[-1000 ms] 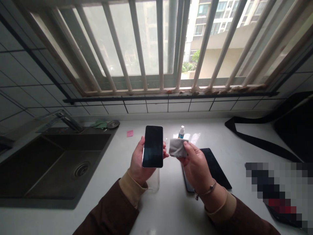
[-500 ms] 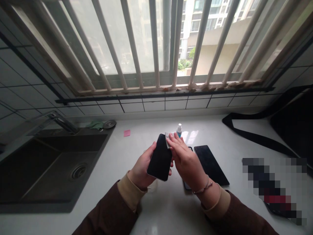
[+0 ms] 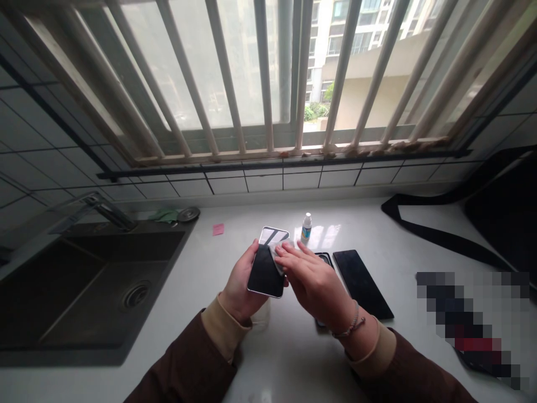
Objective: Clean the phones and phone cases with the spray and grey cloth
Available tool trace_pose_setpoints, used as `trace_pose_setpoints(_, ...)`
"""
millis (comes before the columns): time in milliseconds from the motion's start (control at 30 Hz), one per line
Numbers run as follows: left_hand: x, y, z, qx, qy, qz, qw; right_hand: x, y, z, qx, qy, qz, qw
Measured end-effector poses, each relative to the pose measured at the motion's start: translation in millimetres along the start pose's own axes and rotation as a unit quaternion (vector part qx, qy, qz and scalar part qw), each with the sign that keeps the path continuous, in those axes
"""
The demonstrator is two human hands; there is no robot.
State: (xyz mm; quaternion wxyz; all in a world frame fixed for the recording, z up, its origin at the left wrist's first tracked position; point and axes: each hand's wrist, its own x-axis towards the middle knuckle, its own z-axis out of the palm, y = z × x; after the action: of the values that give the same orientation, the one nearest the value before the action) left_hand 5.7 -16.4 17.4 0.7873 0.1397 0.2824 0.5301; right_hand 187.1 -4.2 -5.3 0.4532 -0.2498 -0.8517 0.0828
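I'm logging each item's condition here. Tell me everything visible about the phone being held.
The phone is a slim rectangular slab with a dark glossy screen and a light, silvery edge. The screen is off; its far end mirrors the bright window. It is raised above the white counter, tilted. The left hand grips it from beneath, and the right hand presses a grey cloth on the glass.

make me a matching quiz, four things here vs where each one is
Things:
1 phone
2 cloth
3 bottle
4 sticky note

Places:
a under the right hand's fingers
b standing on the counter, beyond the hands
c in the left hand
d flat on the counter, near the sink

Pairs: 1-c, 2-a, 3-b, 4-d
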Motion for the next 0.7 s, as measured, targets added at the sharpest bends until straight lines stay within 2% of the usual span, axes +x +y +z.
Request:
trace_pose_setpoints(233,1.1,1.7,-0.2,-0.041,0.048,0.04,0.997,0.5,-6.9,-0.8,0.101,-0.066,-0.027,0.992)
trace_pose_setpoints(367,-0.3,4.4,-0.4,-0.032,0.082,0.036,0.995,1.2,-8.4,-1.9,0.184,-0.068,-0.005,0.981)
trace_pose_setpoints(500,-2.8,8.0,1.9,-0.013,0.11,0.041,0.993,-0.2,-14.4,-4.7,0.203,-0.076,-0.036,0.976)
trace_pose_setpoints(567,-3.0,9.6,1.9,-0.002,0.112,0.057,0.992,-2.1,-18.4,-5.3,0.217,-0.06,-0.032,0.974)
trace_pose_setpoints(633,-2.4,10.7,1.1,0.009,0.099,0.078,0.992,-3.8,-21.1,-4.8,0.251,-0.023,0.027,0.967)
trace_pose_setpoints(700,-1.7,11.1,0.3,0.013,0.081,0.094,0.992,-3.7,-20.1,-3.2,0.307,0.024,0.151,0.94)
